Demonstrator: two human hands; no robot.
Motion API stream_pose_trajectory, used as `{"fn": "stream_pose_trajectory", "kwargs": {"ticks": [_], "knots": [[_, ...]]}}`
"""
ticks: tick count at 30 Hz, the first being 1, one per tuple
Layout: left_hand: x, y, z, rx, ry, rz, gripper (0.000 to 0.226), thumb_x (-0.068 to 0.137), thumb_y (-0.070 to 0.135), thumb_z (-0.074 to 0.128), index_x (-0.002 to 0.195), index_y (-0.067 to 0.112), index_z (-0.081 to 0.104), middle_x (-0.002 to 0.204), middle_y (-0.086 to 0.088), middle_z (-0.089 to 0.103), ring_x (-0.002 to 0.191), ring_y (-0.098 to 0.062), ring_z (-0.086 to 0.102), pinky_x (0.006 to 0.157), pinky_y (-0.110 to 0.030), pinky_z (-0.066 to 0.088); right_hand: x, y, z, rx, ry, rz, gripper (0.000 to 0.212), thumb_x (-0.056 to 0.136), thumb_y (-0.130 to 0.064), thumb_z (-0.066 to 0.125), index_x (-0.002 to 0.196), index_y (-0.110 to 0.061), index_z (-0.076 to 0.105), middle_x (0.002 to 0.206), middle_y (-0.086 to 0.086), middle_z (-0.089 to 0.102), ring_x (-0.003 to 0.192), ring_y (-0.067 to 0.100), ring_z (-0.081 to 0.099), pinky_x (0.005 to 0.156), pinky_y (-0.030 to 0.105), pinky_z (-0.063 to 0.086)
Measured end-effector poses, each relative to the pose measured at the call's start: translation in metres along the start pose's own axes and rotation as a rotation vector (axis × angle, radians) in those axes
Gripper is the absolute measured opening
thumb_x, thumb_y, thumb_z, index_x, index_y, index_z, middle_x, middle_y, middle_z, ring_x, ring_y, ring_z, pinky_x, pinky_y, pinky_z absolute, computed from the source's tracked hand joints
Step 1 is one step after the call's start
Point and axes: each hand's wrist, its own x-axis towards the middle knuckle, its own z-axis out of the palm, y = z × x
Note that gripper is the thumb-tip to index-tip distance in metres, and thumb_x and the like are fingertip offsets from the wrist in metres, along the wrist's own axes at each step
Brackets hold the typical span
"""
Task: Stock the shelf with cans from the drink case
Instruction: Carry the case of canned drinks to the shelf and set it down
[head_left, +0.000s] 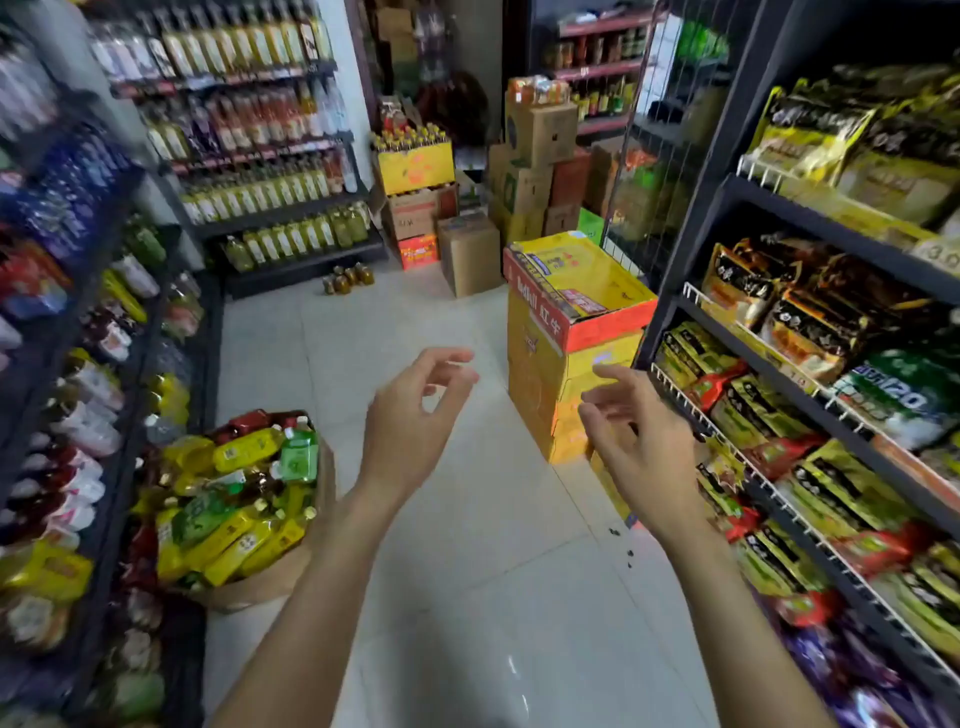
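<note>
Red-and-yellow cardboard drink case topped a tall stack beside the black snack shelf, both hands loosely spread and empty; a careless grab might topple it.

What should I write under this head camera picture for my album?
Two empty hands, left and right, reach toward a stacked drink case in a shop aisle.

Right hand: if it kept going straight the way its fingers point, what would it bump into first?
Probably the stack of yellow drink cases. The right hand is empty, its fingers pointing up toward it. Depth is hard to judge.
</note>
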Motion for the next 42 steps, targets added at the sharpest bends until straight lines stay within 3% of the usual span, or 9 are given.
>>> {"fn": "stream_pose_trajectory", "kwargs": {"ticks": [3, 8, 13, 16, 24, 28, 34, 40, 42], "knots": [[-0.010, -0.030, 0.019, 0.015, -0.072, -0.077, 0.030, 0.079, 0.061, 0.045, 0.096, 0.042, 0.061, 0.098, 0.015, 0.070, 0.096, -0.002, 0.063, 0.089, -0.026, 0.048, -0.021, 0.035, 0.004, -0.057, -0.122, 0.138, 0.032, 0.088, -0.027, 0.061, 0.119, -0.020, 0.055, 0.096, -0.014, 0.066, 0.089, 0.011, 0.063, 0.081, 0.041, 0.052], [-0.021, -0.076, 0.053, -0.066, -0.083, -0.207, 0.017, 0.077, 0.061, 0.050, 0.092, 0.058, 0.059, 0.098, 0.018, 0.069, 0.099, -0.003, 0.062, 0.092, -0.030, 0.048, -0.048, 0.085, 0.012, -0.124, -0.190, 0.338, 0.026, 0.089, -0.022, 0.061, 0.114, -0.018, 0.059, 0.099, -0.007, 0.066, 0.093, 0.014, 0.061, 0.079, 0.031, 0.048], [-0.002, -0.097, 0.089, -0.153, -0.098, -0.359, 0.018, 0.076, 0.056, 0.053, 0.088, 0.047, 0.063, 0.093, 0.011, 0.070, 0.091, -0.009, 0.066, 0.084, -0.026, 0.047, -0.019, 0.121, 0.025, -0.147, -0.209, 0.401, 0.028, 0.090, -0.022, 0.059, 0.117, -0.015, 0.058, 0.103, -0.002, 0.067, 0.091, 0.015, 0.062, 0.078, 0.032, 0.049], [0.029, -0.113, 0.105, -0.168, -0.096, -0.435, 0.016, 0.082, 0.048, 0.052, 0.092, 0.041, 0.062, 0.095, 0.011, 0.069, 0.083, -0.008, 0.067, 0.081, -0.031, 0.049, 0.015, 0.145, 0.036, -0.135, -0.206, 0.410, 0.029, 0.090, -0.020, 0.059, 0.118, -0.014, 0.057, 0.104, -0.002, 0.066, 0.091, 0.015, 0.061, 0.079, 0.037, 0.051], [0.168, -0.189, 0.154, -0.081, -0.157, -0.504, 0.016, 0.088, 0.040, 0.055, 0.102, 0.037, 0.062, 0.101, 0.009, 0.069, 0.098, -0.011, 0.063, 0.092, -0.034, 0.049, 0.132, 0.223, 0.085, -0.134, -0.205, 0.513, 0.028, 0.090, -0.016, 0.059, 0.117, -0.011, 0.059, 0.109, 0.005, 0.066, 0.097, 0.020, 0.062, 0.087, 0.045, 0.051], [0.230, -0.208, 0.178, -0.073, -0.210, -0.540, 0.020, 0.092, 0.035, 0.054, 0.111, 0.032, 0.060, 0.106, 0.005, 0.068, 0.101, -0.012, 0.062, 0.088, -0.027, 0.047, 0.188, 0.254, 0.100, -0.169, -0.186, 0.551, 0.023, 0.090, -0.019, 0.058, 0.113, -0.014, 0.061, 0.104, -0.001, 0.067, 0.093, 0.014, 0.062, 0.083, 0.043, 0.052], [0.329, -0.225, 0.221, -0.130, -0.211, -0.567, 0.018, 0.090, 0.036, 0.055, 0.106, 0.032, 0.061, 0.105, 0.005, 0.068, 0.100, -0.011, 0.063, 0.080, -0.017, 0.043, 0.286, 0.304, 0.106, -0.192, -0.215, 0.536, 0.026, 0.092, -0.016, 0.054, 0.117, -0.012, 0.059, 0.111, 0.003, 0.066, 0.097, 0.016, 0.061, 0.086, 0.037, 0.051], [0.412, -0.243, 0.277, -0.179, -0.148, -0.569, 0.023, 0.080, 0.043, 0.052, 0.101, 0.039, 0.059, 0.105, 0.000, 0.069, 0.100, -0.017, 0.063, 0.091, -0.029, 0.047, 0.376, 0.376, 0.115, -0.193, -0.267, 0.487, 0.029, 0.094, -0.019, 0.055, 0.122, -0.011, 0.057, 0.118, 0.004, 0.064, 0.105, 0.017, 0.059, 0.091, 0.036, 0.048], [0.436, -0.251, 0.297, -0.170, -0.119, -0.570, 0.022, 0.085, 0.038, 0.056, 0.107, 0.035, 0.057, 0.105, 0.001, 0.068, 0.098, -0.017, 0.064, 0.088, -0.024, 0.047, 0.406, 0.403, 0.120, -0.192, -0.295, 0.466, 0.031, 0.094, -0.020, 0.054, 0.124, -0.011, 0.056, 0.120, 0.006, 0.063, 0.108, 0.019, 0.059, 0.091, 0.035, 0.047]]}}
